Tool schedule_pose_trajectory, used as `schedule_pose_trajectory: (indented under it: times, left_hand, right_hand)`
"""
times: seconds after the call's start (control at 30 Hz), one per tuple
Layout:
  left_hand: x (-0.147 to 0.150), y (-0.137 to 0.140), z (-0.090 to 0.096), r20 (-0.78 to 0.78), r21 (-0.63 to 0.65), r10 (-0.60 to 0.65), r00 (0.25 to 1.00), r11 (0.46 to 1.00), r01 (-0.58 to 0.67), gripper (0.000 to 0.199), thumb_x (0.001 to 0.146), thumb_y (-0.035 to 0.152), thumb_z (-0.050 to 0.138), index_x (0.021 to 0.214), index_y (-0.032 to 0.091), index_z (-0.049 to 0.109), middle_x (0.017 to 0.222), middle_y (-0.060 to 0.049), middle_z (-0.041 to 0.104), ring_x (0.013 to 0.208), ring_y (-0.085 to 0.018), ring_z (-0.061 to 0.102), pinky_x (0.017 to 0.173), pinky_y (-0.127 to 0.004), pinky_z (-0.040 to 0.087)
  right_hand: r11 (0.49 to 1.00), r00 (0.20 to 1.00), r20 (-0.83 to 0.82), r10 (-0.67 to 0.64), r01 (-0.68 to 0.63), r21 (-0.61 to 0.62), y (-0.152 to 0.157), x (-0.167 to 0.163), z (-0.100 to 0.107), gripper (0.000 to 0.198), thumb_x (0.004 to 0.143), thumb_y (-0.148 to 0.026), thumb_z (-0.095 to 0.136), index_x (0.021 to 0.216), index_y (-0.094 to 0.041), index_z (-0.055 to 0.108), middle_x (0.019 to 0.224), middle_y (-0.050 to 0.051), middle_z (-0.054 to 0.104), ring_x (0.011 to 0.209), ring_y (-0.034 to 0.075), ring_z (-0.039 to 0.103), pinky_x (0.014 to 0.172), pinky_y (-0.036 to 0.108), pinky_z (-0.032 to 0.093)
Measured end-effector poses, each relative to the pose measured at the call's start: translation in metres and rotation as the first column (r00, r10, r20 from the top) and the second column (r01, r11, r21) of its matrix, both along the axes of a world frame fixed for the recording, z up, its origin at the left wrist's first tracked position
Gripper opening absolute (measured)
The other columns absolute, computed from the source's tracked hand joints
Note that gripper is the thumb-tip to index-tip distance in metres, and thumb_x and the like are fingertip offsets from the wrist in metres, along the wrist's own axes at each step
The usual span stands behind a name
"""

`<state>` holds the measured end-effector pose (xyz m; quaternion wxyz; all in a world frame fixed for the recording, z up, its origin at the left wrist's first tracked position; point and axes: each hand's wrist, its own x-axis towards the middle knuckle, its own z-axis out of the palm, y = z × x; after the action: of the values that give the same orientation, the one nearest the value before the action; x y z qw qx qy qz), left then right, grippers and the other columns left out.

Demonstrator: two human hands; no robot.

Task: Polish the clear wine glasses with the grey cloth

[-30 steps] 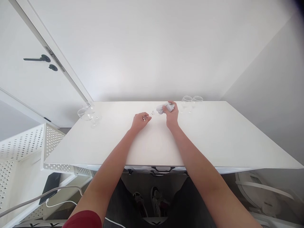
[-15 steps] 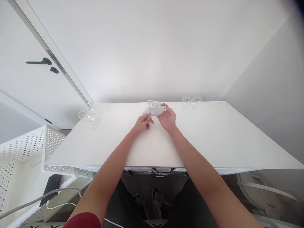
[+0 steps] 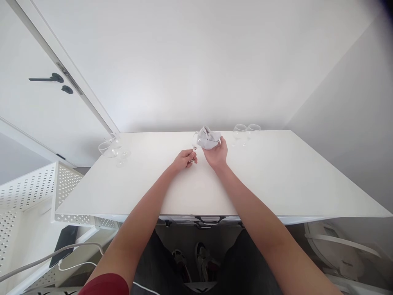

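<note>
Over the middle of the white tabletop (image 3: 196, 188), my left hand (image 3: 184, 159) pinches the stem of a clear wine glass (image 3: 195, 141). The bowl of this glass tilts up and away from me, partly hidden behind a light grey cloth (image 3: 208, 138). My right hand (image 3: 217, 153) is closed round the cloth from below and the right, holding it bunched against the bowl. Both hands are close together near the table's far side.
Two clear stemmed glasses (image 3: 240, 132) stand at the far right of centre. Several more glasses (image 3: 108, 149) stand at the far left corner. A white perforated shelf (image 3: 69, 184) with a black phone (image 3: 64, 246) and cables adjoins the left. Behind is a wall.
The cloth has been bunched up higher and shifted slightly right, in my right hand. My left hand stays on the stem, and the glass has turned a little.
</note>
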<state>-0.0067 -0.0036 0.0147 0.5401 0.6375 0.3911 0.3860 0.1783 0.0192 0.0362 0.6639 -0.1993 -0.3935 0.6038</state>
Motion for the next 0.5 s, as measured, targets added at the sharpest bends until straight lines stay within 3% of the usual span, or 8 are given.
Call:
schedule_pose_trajectory:
  times: [0.17, 0.3, 0.37, 0.5]
  left_hand:
    - [0.000, 0.000, 0.001, 0.017, 0.023, 0.013, 1.000, 1.000, -0.013, 0.048, 0.094, 0.064, 0.062, 0.079, 0.019, 0.057, 0.084, -0.007, 0.069, 0.047, -0.006, 0.039, 0.049, -0.029, 0.032]
    - [0.001, 0.000, 0.001, 0.000, 0.025, -0.019, 1.000, 1.000, 0.019, 0.050, 0.094, 0.067, 0.061, 0.078, 0.019, 0.058, 0.082, -0.007, 0.068, 0.048, -0.006, 0.035, 0.049, -0.029, 0.030]
    - [0.001, -0.001, 0.000, -0.018, 0.024, -0.041, 0.999, 0.999, 0.042, 0.051, 0.093, 0.068, 0.061, 0.078, 0.019, 0.059, 0.081, -0.007, 0.068, 0.046, -0.006, 0.033, 0.047, -0.028, 0.028]
    - [0.002, -0.001, -0.001, -0.051, 0.035, -0.030, 0.998, 0.999, 0.032, 0.054, 0.090, 0.071, 0.062, 0.076, 0.018, 0.061, 0.077, -0.006, 0.066, 0.044, -0.006, 0.032, 0.046, -0.028, 0.024]
  right_hand:
    - [0.999, 0.999, -0.033, -0.032, 0.031, -0.009, 0.004, 0.002, -0.006, 0.034, 0.094, -0.056, 0.053, 0.099, -0.027, 0.070, 0.119, 0.010, 0.072, 0.124, 0.031, 0.063, 0.096, 0.051, 0.056]
    - [0.999, 1.000, 0.016, -0.027, 0.027, -0.023, 0.008, 0.003, -0.010, 0.028, 0.087, -0.046, 0.060, 0.107, -0.030, 0.069, 0.117, 0.008, 0.070, 0.117, 0.030, 0.063, 0.093, 0.050, 0.056]
    - [1.000, 0.998, 0.064, 0.017, -0.016, -0.023, 0.007, 0.000, -0.012, 0.027, 0.084, -0.045, 0.062, 0.107, -0.031, 0.067, 0.109, 0.006, 0.070, 0.108, 0.029, 0.064, 0.089, 0.048, 0.056]
    - [0.986, 0.986, 0.060, 0.152, -0.148, -0.075, 0.002, -0.008, -0.013, 0.023, 0.089, -0.050, 0.063, 0.086, -0.028, 0.056, 0.086, 0.003, 0.062, 0.085, 0.025, 0.060, 0.078, 0.043, 0.055]
